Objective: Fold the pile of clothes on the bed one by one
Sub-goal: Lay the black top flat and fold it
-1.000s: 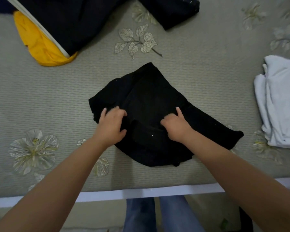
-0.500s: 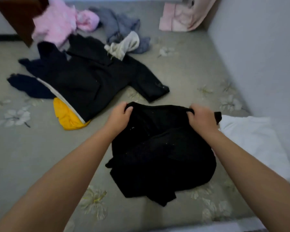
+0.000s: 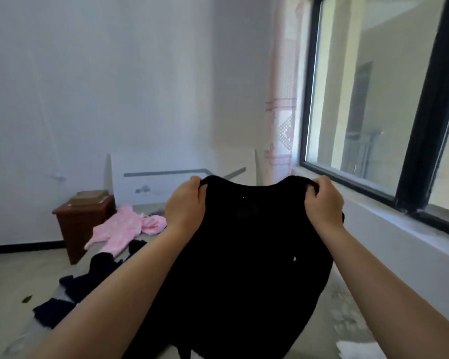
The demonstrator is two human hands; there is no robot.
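Observation:
A black garment (image 3: 246,255) hangs in the air in front of me, spread between both hands above the bed (image 3: 329,314). My left hand (image 3: 186,203) grips its top left corner, fingers curled over the edge. My right hand (image 3: 322,200) grips the top right corner in the same way. The cloth hangs down and hides most of the bed below it. More clothes lie on the bed to the left: a pink garment (image 3: 122,229) and dark garments (image 3: 70,294).
A brown wooden nightstand (image 3: 81,218) stands at the left by the white headboard (image 3: 166,185). A window (image 3: 384,99) with a black frame and a low sill runs along the right wall. A white folded item (image 3: 358,349) shows at the bottom right.
Both hands went from pressing the black garment on the bed to gripping its top edge, then lifted it up to chest height. The view tilted up from the bed to the room.

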